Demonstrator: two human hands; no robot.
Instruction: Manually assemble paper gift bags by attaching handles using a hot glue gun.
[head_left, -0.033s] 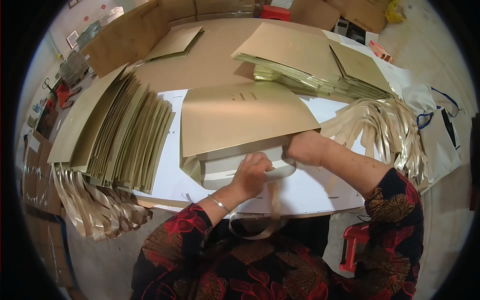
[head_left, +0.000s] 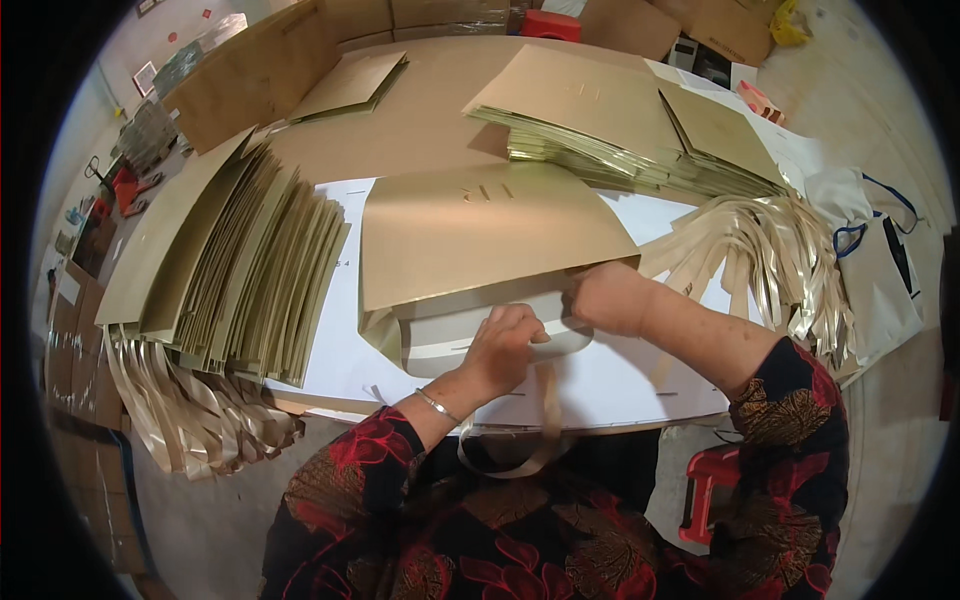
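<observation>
A gold paper bag (head_left: 490, 235) lies flat before me, its mouth toward me and its white inside showing. My left hand (head_left: 503, 345) is at the mouth, fingers curled and closed against the white inside; what they pinch is hidden. My right hand (head_left: 608, 298) reaches into the right side of the mouth, under the upper panel, with its fingers out of sight. A cream ribbon handle (head_left: 548, 420) loops from the bag's near side over the table edge.
Folded gold bags (head_left: 230, 260) with ribbon handles (head_left: 190, 410) stand packed at the left. More flat bags (head_left: 590, 100) are stacked at the back right, beside a bunch of ribbons (head_left: 770, 250). Another flat bag (head_left: 350, 85) lies near a cardboard box (head_left: 255, 75). White paper (head_left: 335, 300) covers the near table.
The bag's upper panel has shifted very slightly left. My right hand has moved a touch left at the mouth; the left hand stays nearly in place.
</observation>
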